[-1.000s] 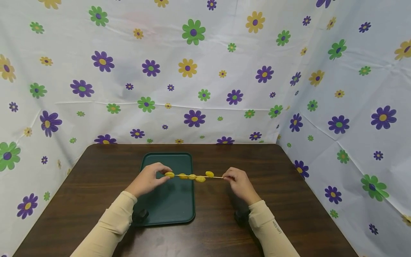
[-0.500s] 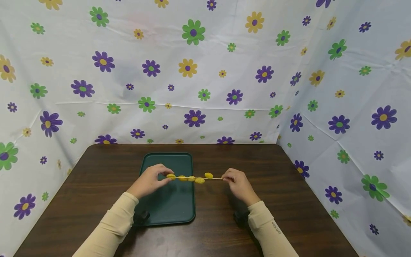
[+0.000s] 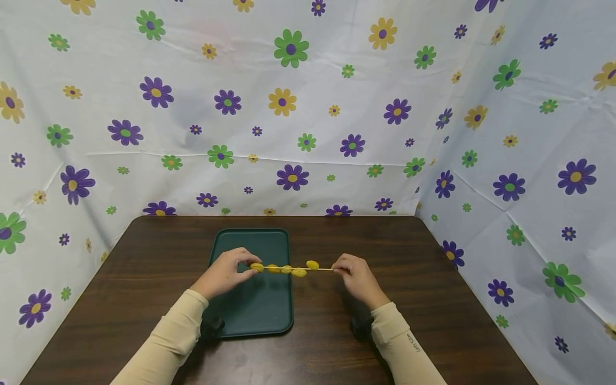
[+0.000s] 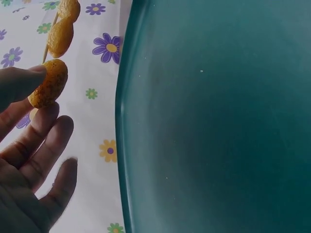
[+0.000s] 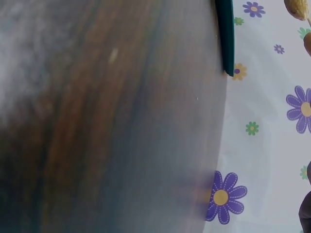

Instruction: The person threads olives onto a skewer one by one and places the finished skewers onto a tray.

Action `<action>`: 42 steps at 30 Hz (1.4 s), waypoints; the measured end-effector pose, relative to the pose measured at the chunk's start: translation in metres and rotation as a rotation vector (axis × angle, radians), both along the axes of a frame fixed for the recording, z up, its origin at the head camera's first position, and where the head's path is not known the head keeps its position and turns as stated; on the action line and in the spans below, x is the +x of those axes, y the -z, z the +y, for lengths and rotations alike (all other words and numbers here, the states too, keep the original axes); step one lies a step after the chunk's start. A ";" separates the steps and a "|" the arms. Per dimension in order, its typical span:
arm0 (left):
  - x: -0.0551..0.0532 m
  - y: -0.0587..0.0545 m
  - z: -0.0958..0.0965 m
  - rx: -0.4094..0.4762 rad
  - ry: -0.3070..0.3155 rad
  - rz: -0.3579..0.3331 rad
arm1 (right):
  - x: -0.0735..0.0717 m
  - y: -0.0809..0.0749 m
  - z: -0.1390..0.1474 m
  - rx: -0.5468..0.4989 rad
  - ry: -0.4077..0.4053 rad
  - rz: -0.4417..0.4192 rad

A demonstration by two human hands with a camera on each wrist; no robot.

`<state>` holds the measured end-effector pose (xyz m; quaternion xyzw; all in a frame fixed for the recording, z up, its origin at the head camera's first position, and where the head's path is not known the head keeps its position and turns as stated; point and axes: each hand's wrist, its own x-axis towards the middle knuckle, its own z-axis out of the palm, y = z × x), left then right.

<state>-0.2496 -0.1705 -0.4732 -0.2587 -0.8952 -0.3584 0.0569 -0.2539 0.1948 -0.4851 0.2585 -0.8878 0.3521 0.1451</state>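
A thin wooden skewer [image 3: 325,269] runs level between the two hands, above the table. Several small yellow oval fruit-like pieces [image 3: 299,272] are strung along it, some set off to one side of the stick. At its left end the left hand [image 3: 225,274] pinches the outermost speckled piece [image 4: 50,83] between thumb and fingers; the other fingers spread below. On the right, the right hand [image 3: 358,277] pinches the bare end of the stick. In the right wrist view only a sliver of that hand and the yellow pieces [image 5: 297,8] show at the edge.
A dark green tray [image 3: 257,315] lies on the brown wooden table [image 3: 337,347], beneath the left hand and the left part of the skewer. White cloth [image 3: 308,117] printed with flowers hangs behind and at both sides.
Both hands and the skewer have sunk slightly toward the person, the left hand also shifting a little right. Both keep their hold.
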 end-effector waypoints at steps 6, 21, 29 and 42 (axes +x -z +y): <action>0.002 0.000 0.002 -0.008 0.000 -0.012 | 0.001 -0.001 -0.001 0.039 0.004 0.035; 0.004 0.002 0.005 -0.001 0.011 -0.023 | -0.001 0.002 -0.003 0.059 -0.014 0.087; 0.002 0.006 0.000 0.013 0.011 0.009 | 0.001 0.002 -0.004 0.060 -0.022 0.055; -0.001 0.011 -0.022 0.136 -0.029 -0.110 | 0.011 0.002 -0.006 0.045 -0.189 -0.323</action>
